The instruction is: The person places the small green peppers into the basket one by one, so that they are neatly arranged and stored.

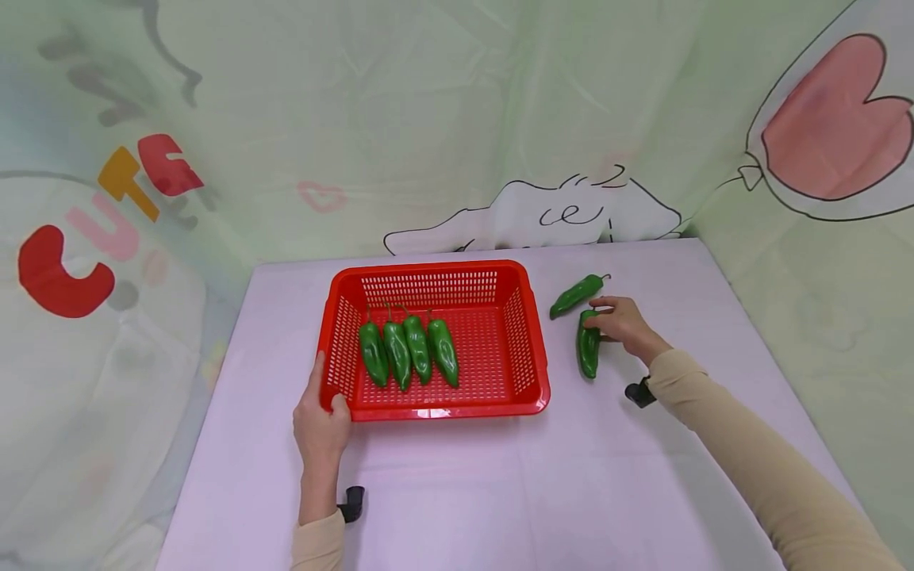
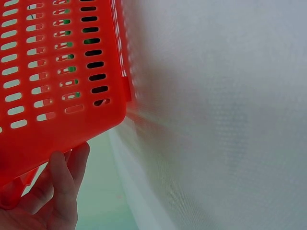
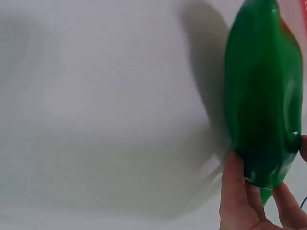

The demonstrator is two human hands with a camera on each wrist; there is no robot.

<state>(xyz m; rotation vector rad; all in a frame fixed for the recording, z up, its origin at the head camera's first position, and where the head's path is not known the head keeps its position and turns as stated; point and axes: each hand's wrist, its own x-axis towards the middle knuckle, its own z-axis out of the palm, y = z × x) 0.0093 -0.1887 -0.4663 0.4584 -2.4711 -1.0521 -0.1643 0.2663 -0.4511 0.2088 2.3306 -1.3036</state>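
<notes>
My left hand (image 1: 321, 428) grips the near left corner of a red plastic basket (image 1: 443, 413), thumb over the rim and fingers along the outer wall. In the left wrist view its fingertips press against the slotted side of the basket (image 2: 57, 129). Several green peppers (image 1: 373, 354) lie side by side in the basket's left half, stems toward the far side. Right of the basket, my right hand (image 1: 623, 325) pinches a green pepper (image 1: 589, 349) near its stem end. The right wrist view shows this pepper (image 3: 261, 96) large, with fingers around its upper end.
Another green pepper (image 1: 575, 296) lies on the table just beyond the held one, right of the basket. A pale cloth covers the table (image 1: 457, 500). Printed curtains (image 1: 443, 119) rise behind the table and at both sides. Each wrist carries a small black device (image 1: 352, 503).
</notes>
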